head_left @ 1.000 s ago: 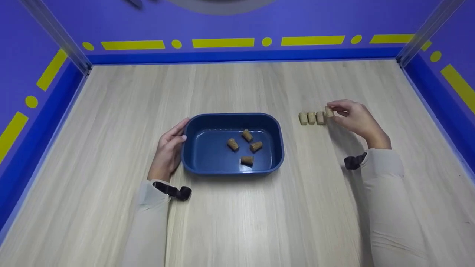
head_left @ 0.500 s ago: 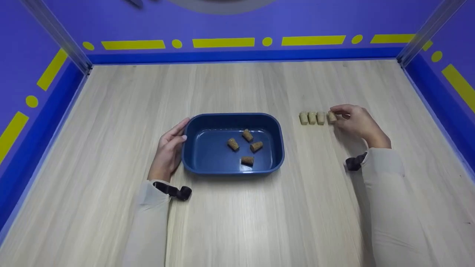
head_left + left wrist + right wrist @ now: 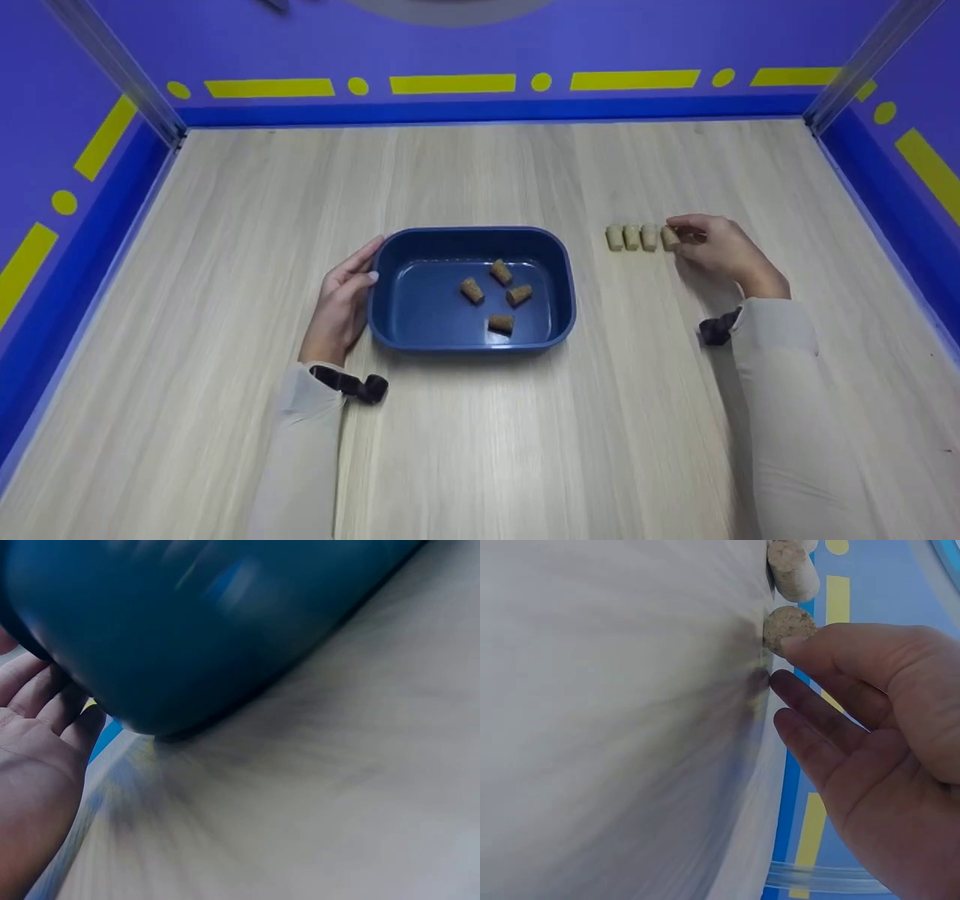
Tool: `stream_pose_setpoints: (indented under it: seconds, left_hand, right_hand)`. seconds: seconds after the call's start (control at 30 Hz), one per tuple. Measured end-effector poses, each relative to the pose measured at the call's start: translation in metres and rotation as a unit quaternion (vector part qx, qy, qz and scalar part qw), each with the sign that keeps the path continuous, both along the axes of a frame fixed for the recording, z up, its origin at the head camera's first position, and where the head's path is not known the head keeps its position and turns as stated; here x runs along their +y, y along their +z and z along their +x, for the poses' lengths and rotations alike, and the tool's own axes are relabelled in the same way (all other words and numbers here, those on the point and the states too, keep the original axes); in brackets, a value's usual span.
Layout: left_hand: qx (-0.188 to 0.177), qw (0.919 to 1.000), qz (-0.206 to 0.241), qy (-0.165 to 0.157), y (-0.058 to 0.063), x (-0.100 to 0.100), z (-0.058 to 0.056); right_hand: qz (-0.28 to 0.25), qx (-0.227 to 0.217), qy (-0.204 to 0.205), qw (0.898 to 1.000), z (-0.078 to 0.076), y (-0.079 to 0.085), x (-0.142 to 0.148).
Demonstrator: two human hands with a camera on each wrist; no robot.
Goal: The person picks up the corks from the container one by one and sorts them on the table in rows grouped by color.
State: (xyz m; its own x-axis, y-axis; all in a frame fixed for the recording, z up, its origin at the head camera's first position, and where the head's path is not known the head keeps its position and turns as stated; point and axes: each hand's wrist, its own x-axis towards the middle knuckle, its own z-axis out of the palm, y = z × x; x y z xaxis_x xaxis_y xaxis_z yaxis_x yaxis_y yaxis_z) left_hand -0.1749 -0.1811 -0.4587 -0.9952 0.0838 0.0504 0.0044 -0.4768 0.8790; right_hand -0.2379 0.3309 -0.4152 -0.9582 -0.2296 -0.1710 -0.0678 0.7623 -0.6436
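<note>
In the head view, a blue rectangular tub (image 3: 427,322) stands mid-table with several brown corks (image 3: 472,290) lying loose inside. My left hand (image 3: 339,307) grips its left side, thumb at the rim and fingers along the outer wall; the left wrist view shows the palm (image 3: 34,780) beside the tub wall. To the right of the tub, 3 paler corks (image 3: 631,237) lie side by side in a row. At the row's right end my right hand (image 3: 724,247) pinches another cork (image 3: 670,238) between thumb and fingers, low at the table with a narrow gap to its neighbour.
A pale wood-grain table (image 3: 472,442) carries everything. Purple-blue panels (image 3: 465,45) with yellow marks wall in its back and both sides. Dark cameras (image 3: 371,389) are strapped to both wrists over light sleeves (image 3: 300,450).
The cork in my right hand has moved down and slightly right, from overlapping the row's end to lying in line with it. My left hand and the tub have stayed put.
</note>
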Motion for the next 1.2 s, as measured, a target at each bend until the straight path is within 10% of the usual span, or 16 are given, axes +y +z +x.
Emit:
stream_pose_setpoints:
  seconds: [1.2]
  left_hand:
    - [0.0,1.0,0.001,-0.003,0.0,-0.001,-0.001]
  right_hand:
    - [0.008,-0.01,-0.012,1.0,0.002,0.027,-0.008]
